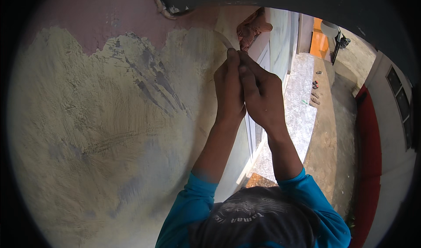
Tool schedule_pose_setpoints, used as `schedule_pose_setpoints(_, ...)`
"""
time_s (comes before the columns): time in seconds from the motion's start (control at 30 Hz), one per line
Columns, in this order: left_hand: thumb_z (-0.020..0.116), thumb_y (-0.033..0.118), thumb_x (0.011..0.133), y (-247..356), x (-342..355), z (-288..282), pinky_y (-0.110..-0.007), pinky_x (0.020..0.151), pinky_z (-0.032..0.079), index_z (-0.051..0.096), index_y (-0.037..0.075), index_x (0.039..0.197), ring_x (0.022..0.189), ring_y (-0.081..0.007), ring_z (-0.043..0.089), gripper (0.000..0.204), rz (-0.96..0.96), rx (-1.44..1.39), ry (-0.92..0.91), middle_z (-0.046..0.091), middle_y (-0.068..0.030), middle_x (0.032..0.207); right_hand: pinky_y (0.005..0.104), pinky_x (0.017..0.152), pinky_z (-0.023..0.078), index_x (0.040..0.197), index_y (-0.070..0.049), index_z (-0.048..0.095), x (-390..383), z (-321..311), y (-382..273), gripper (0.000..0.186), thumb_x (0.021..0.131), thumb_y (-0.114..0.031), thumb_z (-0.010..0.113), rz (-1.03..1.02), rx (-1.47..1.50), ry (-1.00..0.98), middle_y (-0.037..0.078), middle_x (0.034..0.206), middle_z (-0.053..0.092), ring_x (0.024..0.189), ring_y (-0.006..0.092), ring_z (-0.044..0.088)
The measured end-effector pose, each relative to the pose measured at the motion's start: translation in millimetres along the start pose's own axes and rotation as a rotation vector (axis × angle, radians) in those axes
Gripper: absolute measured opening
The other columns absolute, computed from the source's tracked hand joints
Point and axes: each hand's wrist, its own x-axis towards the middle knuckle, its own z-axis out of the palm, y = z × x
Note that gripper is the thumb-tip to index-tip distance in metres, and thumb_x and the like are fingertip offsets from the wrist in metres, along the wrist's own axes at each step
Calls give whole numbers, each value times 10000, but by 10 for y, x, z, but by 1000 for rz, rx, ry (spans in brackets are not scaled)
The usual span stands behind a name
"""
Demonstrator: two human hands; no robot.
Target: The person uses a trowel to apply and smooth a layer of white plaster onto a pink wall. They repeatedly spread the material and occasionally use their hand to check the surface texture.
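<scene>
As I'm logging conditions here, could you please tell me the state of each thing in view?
Thin pale strip: curved, jutting from the fingertips.
Left hand: closed, thumb tip at the strip.
Right hand: fingers curled, against the left hand; grip partly hidden.
Wall: patchy, pink above, rough and pale below.
Footwear: unworn, scattered on the ground.
Blue sleeves: forearms partly bare.

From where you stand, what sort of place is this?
Probably outside a house: there is a patchily coated wall, a pale patterned walkway beside it, and what looks like footwear lying on the ground past that.
</scene>
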Motion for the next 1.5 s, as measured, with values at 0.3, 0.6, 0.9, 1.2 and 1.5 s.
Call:
schedule_pose_setpoints(0.3, 542, 469, 1203, -104, -88, -100, -285, 657, 456, 654, 51, 959, 750, -65, 539, 497, 43, 25, 51, 566, 24, 828, 340, 884, 610, 1499, -4, 702, -151, 9, -55, 438, 1130, -198, 567, 275, -16, -106, 224, 1028, 835, 928, 192, 804)
schedule_pose_setpoints(0.6, 545, 489, 1193, 1, 36, -84, -283, 636, 450, 623, 74, 922, 707, -71, 530, 501, 89, -14, 83, 547, 28, 797, 389, 814, 604, 1493, 24, 690, -14, 98, -86, 483, 1119, -243, 540, 137, -55, -56, 246, 882, 802, 834, 259, 814)
schedule_pose_setpoints(0.9, 540, 473, 1196, 1, 53, -57, -292, 606, 437, 619, 90, 918, 675, -69, 523, 480, 27, -13, 104, 555, 27, 782, 381, 835, 619, 1475, 18, 703, -1, 66, -68, 479, 1115, -255, 543, 44, -53, -36, 269, 926, 809, 879, 274, 838)
schedule_pose_setpoints(1.2, 540, 480, 1198, 29, 103, -9, -290, 632, 450, 626, 83, 918, 721, -62, 534, 493, 79, -8, 105, 563, 30, 820, 382, 862, 627, 1478, 11, 706, 68, 99, 15, 486, 1110, -270, 560, 43, -49, -24, 254, 968, 824, 913, 273, 839)
schedule_pose_setpoints(1.5, 526, 501, 1201, -16, 112, -27, -287, 585, 434, 611, 90, 908, 654, -65, 525, 512, 131, 1, -20, 546, 37, 763, 386, 870, 623, 1461, -6, 726, 63, 58, 39, 459, 1109, -258, 573, -15, -8, -33, 259, 1000, 829, 928, 278, 838)
